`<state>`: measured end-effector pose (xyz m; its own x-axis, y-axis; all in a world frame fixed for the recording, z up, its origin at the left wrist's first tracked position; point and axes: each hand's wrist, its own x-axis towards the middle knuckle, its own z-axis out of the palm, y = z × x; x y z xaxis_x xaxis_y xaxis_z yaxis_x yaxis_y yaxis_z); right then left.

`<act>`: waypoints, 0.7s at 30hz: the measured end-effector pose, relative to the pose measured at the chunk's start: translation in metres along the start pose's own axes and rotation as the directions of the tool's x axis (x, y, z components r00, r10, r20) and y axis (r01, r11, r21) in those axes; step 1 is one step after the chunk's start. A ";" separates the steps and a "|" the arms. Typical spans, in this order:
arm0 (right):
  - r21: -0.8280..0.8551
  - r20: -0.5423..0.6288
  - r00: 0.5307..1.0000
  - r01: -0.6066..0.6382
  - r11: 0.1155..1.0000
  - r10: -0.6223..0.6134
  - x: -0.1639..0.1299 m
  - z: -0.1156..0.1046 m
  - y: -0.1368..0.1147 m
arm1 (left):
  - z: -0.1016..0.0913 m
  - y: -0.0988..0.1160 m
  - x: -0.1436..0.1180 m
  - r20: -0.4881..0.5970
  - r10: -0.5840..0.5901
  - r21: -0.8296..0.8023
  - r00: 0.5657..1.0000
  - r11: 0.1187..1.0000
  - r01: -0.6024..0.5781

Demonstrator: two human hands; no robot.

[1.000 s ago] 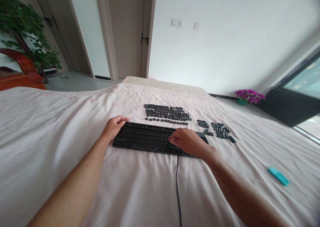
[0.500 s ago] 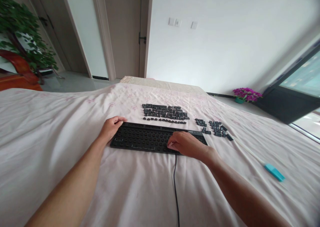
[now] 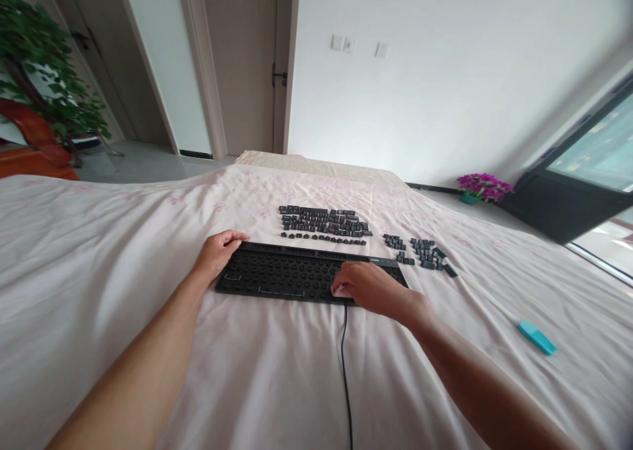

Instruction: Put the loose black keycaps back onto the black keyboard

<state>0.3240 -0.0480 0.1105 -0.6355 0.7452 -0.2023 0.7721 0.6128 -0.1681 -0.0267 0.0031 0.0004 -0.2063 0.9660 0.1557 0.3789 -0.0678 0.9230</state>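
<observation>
A black keyboard [image 3: 287,275] with its keycaps removed lies on a pale pink bedsheet [image 3: 99,252]. My left hand [image 3: 216,255] grips the keyboard's left end, fingers curled over its far corner. On the right part, near the front edge, rests my right hand [image 3: 368,286], fingertips pressed down; whether it holds anything is hidden. Beyond the keyboard, black keycaps [image 3: 324,224] sit arranged in rows. A looser group of keycaps [image 3: 420,252] lies to their right.
The keyboard's black cable [image 3: 345,371] runs toward me over the sheet. A teal tool [image 3: 536,338] lies on the sheet at the right. A leafy plant [image 3: 44,61] stands far left, a door [image 3: 242,61] behind, purple flowers [image 3: 482,187] by the window.
My right hand has slid slightly left and toward the keyboard's front edge. The left hand stays on the left end. The camera has tilted a little.
</observation>
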 end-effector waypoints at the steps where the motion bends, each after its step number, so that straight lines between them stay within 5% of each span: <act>1: -0.016 0.019 1.000 -0.012 1.000 0.013 -0.002 -0.001 0.002 | 0.000 0.000 0.000 0.001 0.000 0.001 1.000 1.000 0.000; 8: -0.107 -0.093 0.983 -0.171 0.979 0.161 -0.010 -0.010 0.025 | 0.000 -0.001 0.001 -0.006 -0.005 0.026 1.000 1.000 0.005; 14: -0.099 -0.138 0.942 -0.320 0.942 0.306 -0.014 0.002 0.030 | -0.001 0.000 0.000 0.005 -0.009 0.075 1.000 0.997 0.009; 21: -0.035 -0.074 0.969 -0.241 0.970 0.238 -0.030 0.005 0.029 | 0.000 0.001 -0.001 -0.001 -0.008 0.090 1.000 0.996 0.008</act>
<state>0.3654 -0.0538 0.1067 -0.4319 0.8867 -0.1650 0.9019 0.4242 -0.0810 -0.0264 0.0020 0.0018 -0.2102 0.9663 0.1488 0.4573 -0.0374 0.8885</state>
